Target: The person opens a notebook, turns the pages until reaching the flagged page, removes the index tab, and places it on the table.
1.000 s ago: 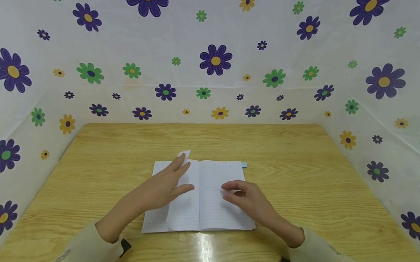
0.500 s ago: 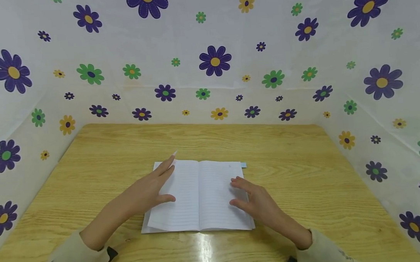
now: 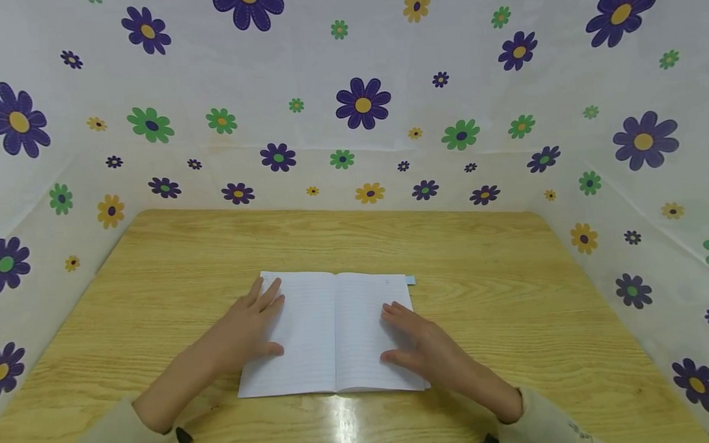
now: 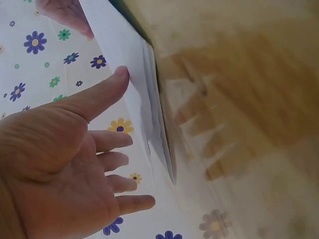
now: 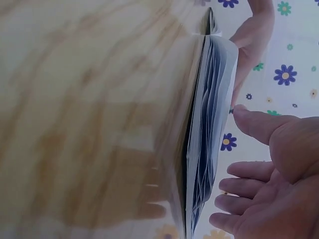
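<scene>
An open notebook point(image 3: 311, 334) with ruled white pages lies flat on the table, both its pages facing up. Over the outer part of the left page is my left hand point(image 3: 243, 329), fingers spread and straight; its thumb reaches the page in the left wrist view. My right hand point(image 3: 426, 343) is at the right page's outer side, fingers extended and thumb apart. In the right wrist view the notebook's page edges point(image 5: 207, 119) stand slightly fanned beside the right hand point(image 5: 279, 184). Neither hand grips anything.
A wooden table point(image 3: 332, 242) spreads around the notebook. A small light-blue tab point(image 3: 410, 280) sticks out at the notebook's upper right. Behind and at both sides hangs a white sheet point(image 3: 314, 66) printed with purple, green and yellow flowers.
My left hand has moved left, laying a turned leaf down onto the left side and letting it go. My right hand has shifted slightly right and its fingers have opened out.
</scene>
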Available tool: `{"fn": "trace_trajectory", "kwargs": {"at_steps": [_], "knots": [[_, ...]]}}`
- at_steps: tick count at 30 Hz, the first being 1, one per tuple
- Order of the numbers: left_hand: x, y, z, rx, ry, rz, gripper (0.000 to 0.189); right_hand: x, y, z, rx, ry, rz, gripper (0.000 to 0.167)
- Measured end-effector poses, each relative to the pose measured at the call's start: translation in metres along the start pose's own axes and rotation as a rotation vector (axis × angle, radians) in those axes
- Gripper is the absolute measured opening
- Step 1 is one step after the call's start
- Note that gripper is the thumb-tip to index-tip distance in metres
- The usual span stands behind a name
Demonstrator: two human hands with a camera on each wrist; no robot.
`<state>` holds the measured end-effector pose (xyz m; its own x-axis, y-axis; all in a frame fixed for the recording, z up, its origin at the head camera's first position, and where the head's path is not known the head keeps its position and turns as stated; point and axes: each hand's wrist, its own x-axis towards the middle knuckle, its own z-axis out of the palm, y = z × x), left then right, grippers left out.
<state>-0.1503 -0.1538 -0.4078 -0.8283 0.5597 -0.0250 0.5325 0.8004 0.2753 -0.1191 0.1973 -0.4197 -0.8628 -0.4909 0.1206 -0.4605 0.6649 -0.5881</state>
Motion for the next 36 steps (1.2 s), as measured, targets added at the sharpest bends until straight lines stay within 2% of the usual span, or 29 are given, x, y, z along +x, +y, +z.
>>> {"fn": "trace_trajectory", "kwargs": {"at_steps": [10,16,21,27,31,36], "knots": [[-0.001,0.01,0.008,-0.045,-0.101,0.091,0.061,0.001,-0.003,0.004,-0.079,-0.116,0.014,0.074],[-0.001,0.015,0.01,-0.048,-0.175,0.08,0.052,0.0,-0.003,0.001,-0.166,-0.156,0.024,0.073],[-0.001,0.018,0.011,-0.081,-0.211,0.061,0.072,-0.003,-0.004,-0.005,-0.236,-0.18,0.082,0.074],[-0.004,0.02,0.01,-0.101,-0.208,0.032,0.094,-0.005,0.0,-0.009,-0.29,-0.177,0.136,0.074],[-0.007,0.019,0.009,-0.101,-0.204,-0.005,0.099,-0.007,0.002,-0.01,-0.273,-0.175,0.147,0.075],[-0.012,0.009,0.008,-0.096,-0.216,-0.055,0.104,-0.01,0.002,-0.01,-0.234,-0.167,0.17,0.075]]}}
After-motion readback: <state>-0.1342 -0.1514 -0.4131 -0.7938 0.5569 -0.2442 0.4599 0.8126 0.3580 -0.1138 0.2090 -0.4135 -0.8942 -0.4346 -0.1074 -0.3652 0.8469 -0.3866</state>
